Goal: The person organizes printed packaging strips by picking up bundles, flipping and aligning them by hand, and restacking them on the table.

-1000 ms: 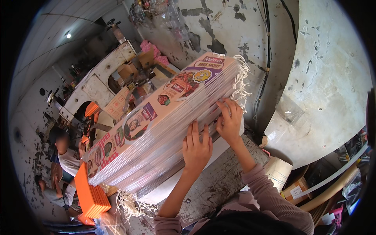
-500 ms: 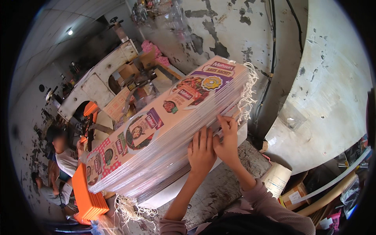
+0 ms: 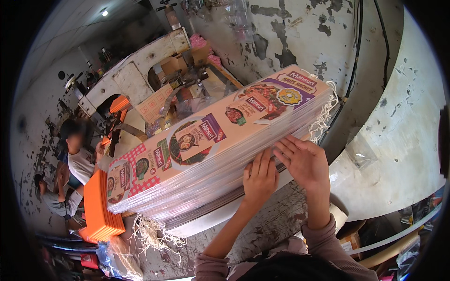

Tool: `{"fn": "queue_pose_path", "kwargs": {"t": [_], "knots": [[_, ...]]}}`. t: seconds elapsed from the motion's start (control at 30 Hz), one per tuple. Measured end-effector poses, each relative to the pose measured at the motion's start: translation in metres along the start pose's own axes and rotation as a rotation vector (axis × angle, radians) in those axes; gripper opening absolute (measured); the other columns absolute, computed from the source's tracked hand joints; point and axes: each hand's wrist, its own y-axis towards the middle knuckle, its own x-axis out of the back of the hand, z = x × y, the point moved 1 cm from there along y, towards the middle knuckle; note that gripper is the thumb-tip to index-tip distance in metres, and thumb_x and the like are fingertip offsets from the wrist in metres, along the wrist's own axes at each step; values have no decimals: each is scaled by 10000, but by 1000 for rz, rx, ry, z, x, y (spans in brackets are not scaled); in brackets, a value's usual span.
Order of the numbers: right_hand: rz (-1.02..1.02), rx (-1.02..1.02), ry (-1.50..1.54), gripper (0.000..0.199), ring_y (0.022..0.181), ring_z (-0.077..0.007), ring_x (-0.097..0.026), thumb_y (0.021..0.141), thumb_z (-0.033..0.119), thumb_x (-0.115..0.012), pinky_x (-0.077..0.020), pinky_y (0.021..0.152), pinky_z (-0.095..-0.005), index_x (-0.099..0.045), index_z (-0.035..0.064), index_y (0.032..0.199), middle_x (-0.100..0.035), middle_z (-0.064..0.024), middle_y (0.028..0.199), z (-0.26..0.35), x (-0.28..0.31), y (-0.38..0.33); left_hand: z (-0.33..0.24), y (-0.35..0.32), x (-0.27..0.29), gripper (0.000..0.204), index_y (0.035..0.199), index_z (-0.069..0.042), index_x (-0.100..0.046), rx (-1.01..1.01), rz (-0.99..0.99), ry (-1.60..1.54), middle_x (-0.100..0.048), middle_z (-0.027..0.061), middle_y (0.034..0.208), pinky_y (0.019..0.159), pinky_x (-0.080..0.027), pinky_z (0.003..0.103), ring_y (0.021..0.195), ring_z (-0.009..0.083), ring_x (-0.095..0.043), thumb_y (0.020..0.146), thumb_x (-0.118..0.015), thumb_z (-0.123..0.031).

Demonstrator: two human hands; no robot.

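Now the tall stack of long printed cardboard sheets with white string fringes (image 3: pixel 215 145) lies flatter on the worn grey workbench (image 3: pixel 276 225) than a second ago. Both hands have slid along its near edge: left hand (image 3: pixel 260 180) and right hand (image 3: pixel 302 161) press flat, fingers spread, gripping nothing.

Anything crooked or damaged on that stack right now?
The printed sheet stack looks evenly piled under both hands. Only loose white strings trail untidily from its near end; similar ones fray at the far end.
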Motion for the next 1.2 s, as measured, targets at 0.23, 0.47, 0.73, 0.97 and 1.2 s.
{"fn": "queue_pose_path", "kwargs": {"t": [0.23,0.47,0.73,0.97,1.2], "knots": [[-47,79,242,455,1043,-226,-400,749,282,-540,-220,966,-326,-423,-54,1033,-452,-116,1077,-8,-6,22,-7,5,4,146,791,-73,-531,59,-19,-63,-485,65,1121,756,-298,305,992,182,-465,661,-535,-139],[-102,52,151,613,1121,-236,-331,734,384,-580,-201,964,-370,-355,-44,1111,-400,-112,1152,-10,-2,28,-5,5,23,174,853,-55,-463,320,25,-605,-444,156,1151,811,-356,385,1081,274,-413,689,-520,-56],[-117,-34,95,555,1090,-225,-388,745,401,-562,-242,933,-392,-431,-39,1056,-484,-105,1092,-1,-1,28,2,-15,65,307,913,-93,-420,826,-383,-2102,-281,205,1275,1023,-172,358,1234,301,-205,630,-537,-68],[-152,-44,128,506,1109,-223,-371,754,379,-559,-222,942,-405,-439,-24,1035,-474,-91,1099,1,-2,29,26,-40,84,544,1065,13,-376,851,-1037,-2346,-373,162,1195,1048,-136,357,1185,254,-298,596,-580,-171],[-180,-60,153,479,1104,-202,-367,756,347,-567,-229,942,-401,-425,-3,1051,-458,-71,1117,1,-11,23,54,-51,120,751,1227,116,-152,647,-1182,-1774,-236,254,1237,1044,-106,365,1219,283,-204,730,-477,-345]]}}
